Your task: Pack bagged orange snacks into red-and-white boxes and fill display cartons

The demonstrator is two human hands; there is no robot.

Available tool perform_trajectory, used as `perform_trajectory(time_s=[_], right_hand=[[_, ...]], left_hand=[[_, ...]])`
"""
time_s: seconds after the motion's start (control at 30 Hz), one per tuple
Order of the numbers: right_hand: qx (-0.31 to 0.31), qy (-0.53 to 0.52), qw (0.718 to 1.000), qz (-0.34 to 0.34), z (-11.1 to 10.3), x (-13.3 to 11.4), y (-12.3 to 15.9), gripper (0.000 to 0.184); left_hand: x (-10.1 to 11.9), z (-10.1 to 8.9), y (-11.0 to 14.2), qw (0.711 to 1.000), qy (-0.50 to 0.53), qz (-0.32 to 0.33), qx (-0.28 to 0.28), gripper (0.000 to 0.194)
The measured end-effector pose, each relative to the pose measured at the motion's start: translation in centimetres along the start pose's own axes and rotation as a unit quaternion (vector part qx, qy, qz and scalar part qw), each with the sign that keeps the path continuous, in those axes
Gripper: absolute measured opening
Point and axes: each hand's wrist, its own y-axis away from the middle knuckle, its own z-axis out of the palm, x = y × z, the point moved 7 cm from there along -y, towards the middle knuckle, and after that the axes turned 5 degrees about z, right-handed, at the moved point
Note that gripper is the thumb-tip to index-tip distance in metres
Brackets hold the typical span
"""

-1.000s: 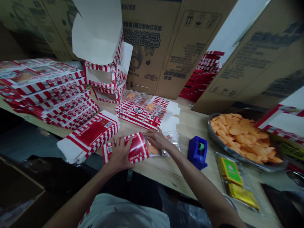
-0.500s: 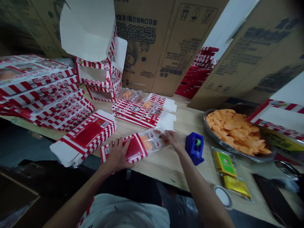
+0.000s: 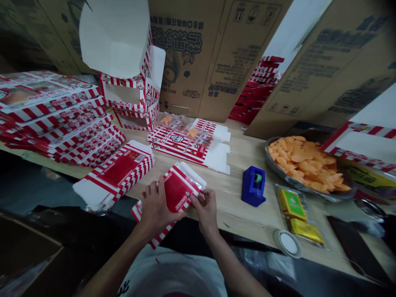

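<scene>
Head view: one red-and-white carton, angled over the near edge of the table; left hand clasping its body, right hand pinching its end corner; clear wrapper protruding; blue tape dispenser, farther right.

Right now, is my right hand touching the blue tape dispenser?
No, your right hand is at the red box in your left hand, apart from the tape dispenser.

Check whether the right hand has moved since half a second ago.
Yes: the right hand has moved away from the blue tape dispenser, toward the left hand.
</scene>
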Motion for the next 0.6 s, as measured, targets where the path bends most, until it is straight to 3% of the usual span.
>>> perform_trajectory(time_s=[0.1, 0.23, 0.37, 0.47, 0.53, 0.6], right_hand=[[-0.038, -0.024, 0.998, 0.031, 0.7, 1.0, 2.0, 0.048], [-0.115, 0.022, 0.99, 0.077, 0.3, 2.7, 3.6, 0.053], [-0.121, 0.091, 0.988, 0.04, -0.8, 2.6, 4.4, 0.045], [-0.127, 0.172, 0.977, -0.019, -0.5, 1.4, 4.6, 0.023], [-0.132, 0.195, 0.971, -0.034, -0.1, 0.8, 4.4, 0.015], [-0.129, 0.179, 0.975, -0.036, 0.1, 0.4, 4.0, 0.018]], left_hand=[[-0.8, 1.4, 2.4, 0.978, 0.21, 0.008, 0.003, 0.084], [-2.0, 3.6, 4.9, 0.891, 0.45, -0.008, -0.056, 0.07], [-1.8, 4.2, 6.1, 0.841, 0.532, -0.031, -0.092, 0.07], [-1.6, 4.4, 5.9, 0.827, 0.552, -0.044, -0.097, 0.047], [-1.7, 4.2, 5.3, 0.824, 0.56, -0.047, -0.069, 0.026], [-1.9, 3.9, 4.6, 0.803, 0.592, -0.059, -0.031, 0.018]])
